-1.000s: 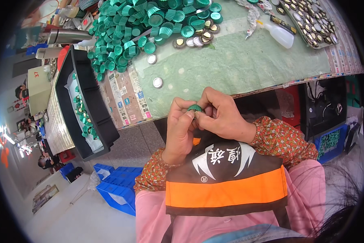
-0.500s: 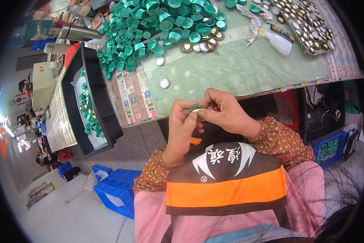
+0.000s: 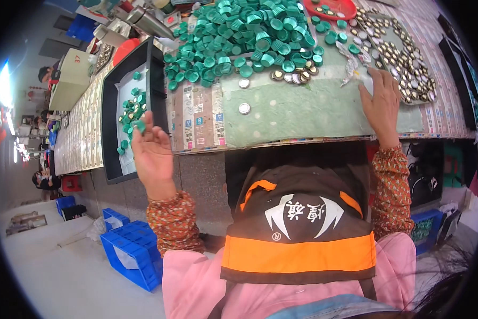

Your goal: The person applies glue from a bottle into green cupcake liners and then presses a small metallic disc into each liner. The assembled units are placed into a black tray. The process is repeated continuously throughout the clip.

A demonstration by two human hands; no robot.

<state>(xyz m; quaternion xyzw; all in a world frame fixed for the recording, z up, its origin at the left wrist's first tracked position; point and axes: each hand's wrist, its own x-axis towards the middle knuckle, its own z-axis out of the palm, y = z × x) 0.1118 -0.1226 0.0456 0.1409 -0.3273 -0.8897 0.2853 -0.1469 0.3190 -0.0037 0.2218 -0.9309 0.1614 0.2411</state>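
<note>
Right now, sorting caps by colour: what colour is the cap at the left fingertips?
Green, clearest in the head view: cap, left hand.

Grey floor (image 3: 52, 266), long workbench (image 3: 302, 114)

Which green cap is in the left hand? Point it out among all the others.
The green cap pinched at the left hand's fingertips, raised over the black tray. The others lie loose in the tray or heaped on the table.

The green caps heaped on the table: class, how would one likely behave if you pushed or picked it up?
The green caps look small, thin and ribbed, so probably light and easy to grip. Being round, one on edge might roll; most lie flat in the heap, so a push would likely slide or scatter them. The left hand holds one by fingertips alone.
</note>
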